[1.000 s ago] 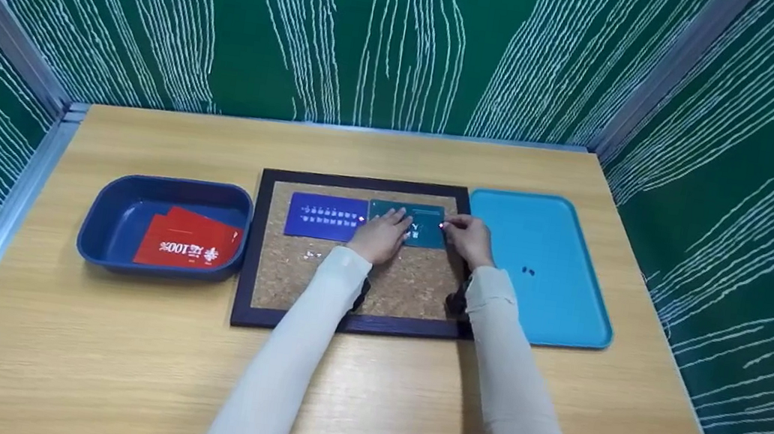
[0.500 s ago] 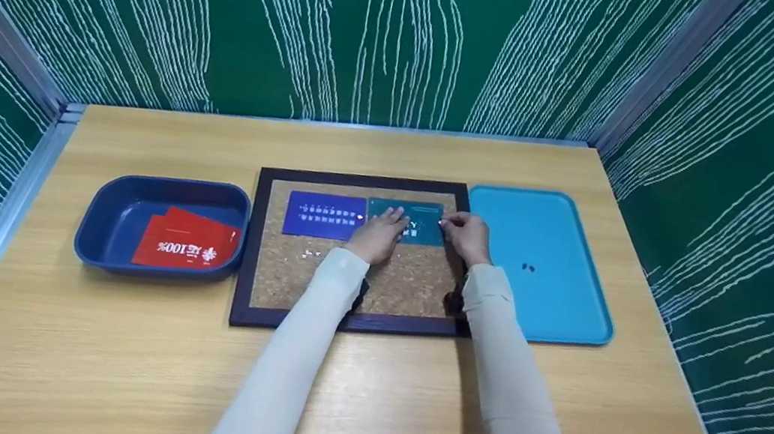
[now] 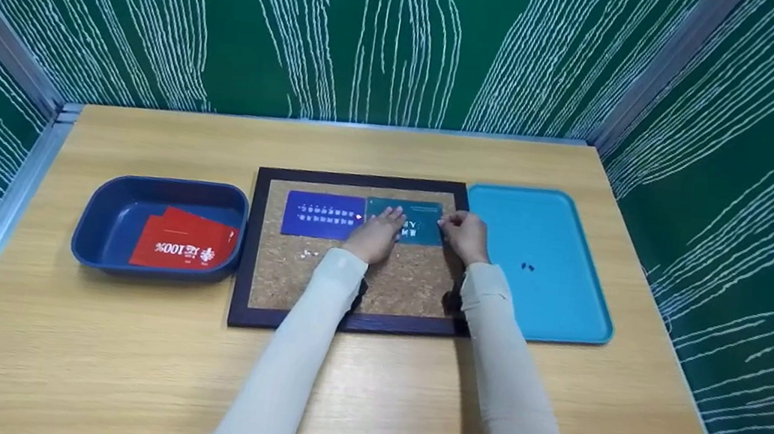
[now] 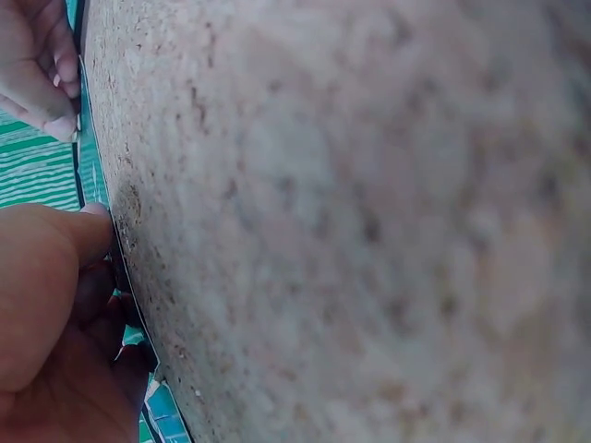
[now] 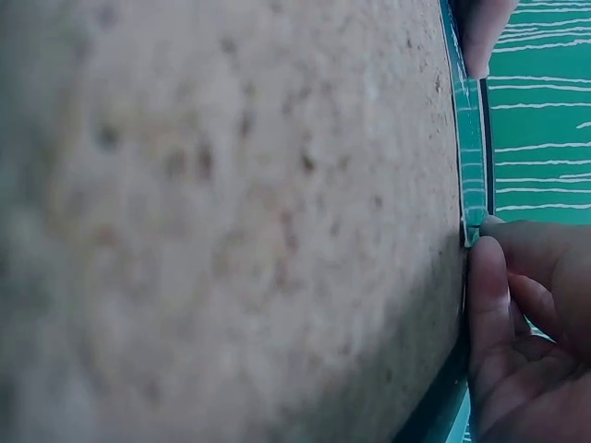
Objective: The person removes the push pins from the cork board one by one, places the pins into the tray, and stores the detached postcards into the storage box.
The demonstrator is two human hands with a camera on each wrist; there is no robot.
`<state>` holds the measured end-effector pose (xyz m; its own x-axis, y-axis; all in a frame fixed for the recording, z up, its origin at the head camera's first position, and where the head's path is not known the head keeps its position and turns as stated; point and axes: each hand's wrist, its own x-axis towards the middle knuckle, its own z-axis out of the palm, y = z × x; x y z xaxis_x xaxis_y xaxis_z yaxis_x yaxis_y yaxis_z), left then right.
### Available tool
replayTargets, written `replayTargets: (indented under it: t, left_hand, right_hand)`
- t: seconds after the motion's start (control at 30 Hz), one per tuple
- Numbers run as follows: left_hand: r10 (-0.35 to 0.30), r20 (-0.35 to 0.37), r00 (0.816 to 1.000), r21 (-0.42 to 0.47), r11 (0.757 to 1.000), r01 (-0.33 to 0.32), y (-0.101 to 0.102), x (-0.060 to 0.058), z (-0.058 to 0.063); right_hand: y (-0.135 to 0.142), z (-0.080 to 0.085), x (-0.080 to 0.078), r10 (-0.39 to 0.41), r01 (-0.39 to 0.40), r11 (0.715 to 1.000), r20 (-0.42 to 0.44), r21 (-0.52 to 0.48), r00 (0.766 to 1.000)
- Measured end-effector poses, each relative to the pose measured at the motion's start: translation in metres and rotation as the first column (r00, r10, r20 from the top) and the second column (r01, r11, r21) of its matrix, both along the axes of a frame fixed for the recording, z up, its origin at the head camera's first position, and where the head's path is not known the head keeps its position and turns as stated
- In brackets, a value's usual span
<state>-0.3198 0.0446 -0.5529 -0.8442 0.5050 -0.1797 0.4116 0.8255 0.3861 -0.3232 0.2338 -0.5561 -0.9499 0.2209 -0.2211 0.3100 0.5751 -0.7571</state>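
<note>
On a dark-framed cork board (image 3: pixel 407 288) a purple card (image 3: pixel 319 216) and a green card (image 3: pixel 425 216) lie side by side, both printed with white characters. My left hand (image 3: pixel 376 237) rests on the green card with its fingers straight, holding it against the cork. At that card's right edge, the thumb and forefinger of my right hand (image 3: pixel 466 237) pinch a tiny pale push pin (image 5: pixel 472 237), mostly hidden by the fingertips. A bright pin head (image 3: pixel 358 217) shows where the two cards meet.
Left of the board stands a dark blue bin (image 3: pixel 134 183) with red cards (image 3: pixel 183 241) in it. A turquoise tray (image 3: pixel 557 301) with small dark marks lies to the right. Several small clear bits (image 3: pixel 308 254) are on the cork.
Both hands stay almost where they were, the left on the green card, the right at its edge. The bright dot at the right fingertips no longer shows. The view shifts slightly.
</note>
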Motion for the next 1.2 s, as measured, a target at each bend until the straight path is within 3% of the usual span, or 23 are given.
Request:
replayTargets:
  t: [0.9,1.2]
  left_hand:
    - [0.005,0.014,1.000,0.013,1.000,-0.005,-0.0005,0.0002,-0.0001]
    - [0.006,0.013,1.000,0.011,1.000,-0.006,-0.0010,0.0008,0.0001]
  right_hand:
    - [-0.0007,-0.0006,-0.0031,0.138,-0.131,0.979,-0.040,0.159,0.990]
    - [-0.0020,0.0005,-0.0018,0.126,-0.121,0.983,-0.027,0.140,0.992]
